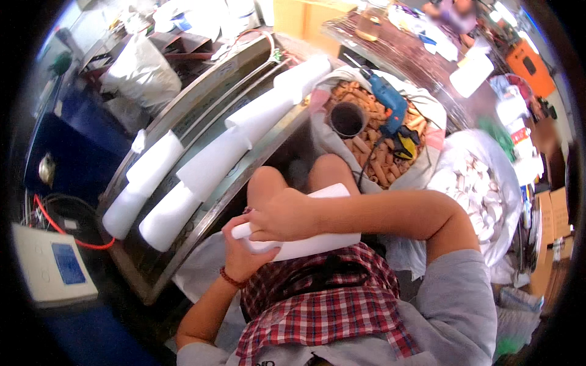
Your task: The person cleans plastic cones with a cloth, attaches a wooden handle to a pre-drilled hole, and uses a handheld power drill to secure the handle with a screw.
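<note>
A long smooth white tube (pixel 323 244) lies across my lap, over a red checked cloth (pixel 317 299). My left hand (pixel 244 253) is wrapped around its left end, thumb below and fingers above. My right hand (pixel 284 216) is closed like a fist over that same end, its forearm crossing above the tube. A small rounded white part (pixel 242 231) shows between the two hands; whether it belongs to the tube, I cannot tell. The right hand's fingertips and what they grip are mostly hidden.
Several similar white tubes (pixel 213 161) rest in a long metal-edged trough (pixel 244 174) at my left. Ahead, a sack (pixel 421 91) of orange-brown pieces bears a blue power drill (pixel 387 100) and dark cup (pixel 348 119). Right of it stands a bag (pixel 506 177) of white pieces.
</note>
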The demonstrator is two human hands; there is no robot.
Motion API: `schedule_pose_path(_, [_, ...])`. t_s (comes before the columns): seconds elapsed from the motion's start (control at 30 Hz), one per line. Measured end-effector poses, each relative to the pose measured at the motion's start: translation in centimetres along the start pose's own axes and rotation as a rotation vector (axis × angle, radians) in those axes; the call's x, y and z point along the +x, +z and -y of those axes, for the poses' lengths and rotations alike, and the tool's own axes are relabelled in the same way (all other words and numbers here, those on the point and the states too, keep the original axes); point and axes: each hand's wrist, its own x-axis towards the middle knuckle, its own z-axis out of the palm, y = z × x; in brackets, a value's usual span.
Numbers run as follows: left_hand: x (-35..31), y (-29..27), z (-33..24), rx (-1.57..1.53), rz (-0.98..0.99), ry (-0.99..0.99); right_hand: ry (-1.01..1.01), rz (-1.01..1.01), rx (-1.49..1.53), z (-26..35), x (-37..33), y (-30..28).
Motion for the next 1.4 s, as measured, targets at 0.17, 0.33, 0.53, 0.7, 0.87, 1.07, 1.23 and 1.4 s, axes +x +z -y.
schedule_pose_path(0.17, [-1.6,0.6,2.0,0.150,-0.081,0.082,0.051,-0.029,-0.053,1.0,0.2,1.0])
schedule_pose_path(0.33, [-0.5,-0.2,0.7,0.242,0.047,0.071,0.153,0.067,0.306,-0.4,0.2,-0.7])
schedule_pose_path(0.53, [4.3,-3.2,-4.5,0.238,0.297,-0.111,0.270,-0.534,0.106,0.4,-6.9,-1.8])
schedule_pose_path(0.7, [6.7,-1.1,-8.7,0.604,0.415,0.148,1.008,-0.697,0.056,-0.5,-27.7,-6.6])
schedule_pose_path(0.87, [9.8,0.0,-10.0,0.728,0.550,0.133,1.767,-0.551,-0.556,8.1,-51.4,-4.0])
schedule_pose_path(1.07, [16.7,-1.1,-8.2,0.378,0.404,-0.098,2.041,-0.204,-0.443,9.8,-58.1,0.3])
schedule_pose_path(1.23, [17.4,-1.9,-4.2,-0.432,0.096,-0.258,2.110,-0.182,-0.404,8.9,-55.4,-2.9])
schedule_pose_path(1.4, [15.0,1.5,-3.5,-1.050,-0.072,-0.444,1.474,-0.752,-0.594,5.5,-41.6,-11.0])
